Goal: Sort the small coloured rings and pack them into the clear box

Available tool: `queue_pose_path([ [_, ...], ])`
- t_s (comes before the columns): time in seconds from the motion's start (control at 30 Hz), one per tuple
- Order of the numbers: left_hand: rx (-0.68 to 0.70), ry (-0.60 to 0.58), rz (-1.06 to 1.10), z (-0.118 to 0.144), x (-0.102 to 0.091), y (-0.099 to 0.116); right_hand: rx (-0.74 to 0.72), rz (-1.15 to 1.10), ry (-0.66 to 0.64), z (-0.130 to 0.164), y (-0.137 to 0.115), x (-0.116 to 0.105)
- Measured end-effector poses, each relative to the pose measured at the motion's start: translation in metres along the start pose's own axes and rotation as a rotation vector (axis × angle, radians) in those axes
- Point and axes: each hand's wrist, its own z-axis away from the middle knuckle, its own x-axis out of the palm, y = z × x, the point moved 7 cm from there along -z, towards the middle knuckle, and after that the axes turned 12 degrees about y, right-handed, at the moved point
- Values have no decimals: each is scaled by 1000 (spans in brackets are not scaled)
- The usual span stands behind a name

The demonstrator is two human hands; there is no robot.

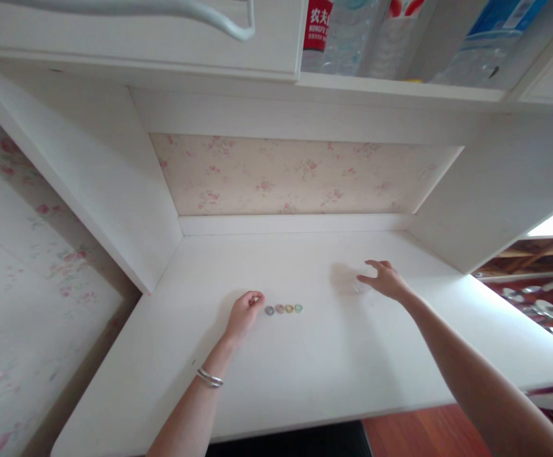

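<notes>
Several small round rings (285, 309) lie in a short row on the white desktop. From left to right they look dark grey, pink, yellow and pale green; their exact kind is too small to tell. Just left of the grey one rests my left hand (245, 311), fingers curled in and thumb tip near them; whether something is between them is hidden. To the right and farther back, my right hand (383, 279) is held with thumb and fingers apart. Below its fingertips is a faint clear object (363, 287), hard to make out; I cannot tell if the hand touches it.
A white desk (305, 368) runs beneath both hands, with side panels left and right. Overhead, an open shelf (400, 89) holds several plastic bottles (352, 38), beside a cabinet door with a curved handle (195, 13). A black seat (295, 441) stands at the front edge.
</notes>
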Motion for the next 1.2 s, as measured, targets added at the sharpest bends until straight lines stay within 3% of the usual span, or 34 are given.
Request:
queue_pose_path([
  [0.17, -4, -11, 3, 2, 0, 3, 9, -32, -94, 7, 15, 19],
  [0.33, -40, -14, 30, 2, -4, 2, -66, 27, -104, 7, 6, 36],
  [0.47, -67, 1, 68, 0, -8, 0, -103, 46, -57, -1, -11, 29],
  [0.63, -23, -29, 99, -2, -5, 13, -122, -111, -37, 10, -75, 11],
  [0.8, 173, -46, 35, -6, 4, 40, -220, -335, -129, 37, -164, 9],
  [0.93, 285, -79, -46, -8, 21, 48, -284, -457, -153, 56, -222, 10],
  [1.07, 323, -10, -57, -17, 27, 50, -318, -472, -202, 73, -257, 13],
  [1.2, 316, 48, 46, -26, 20, 47, -387, -479, -255, 83, -270, 13],
])
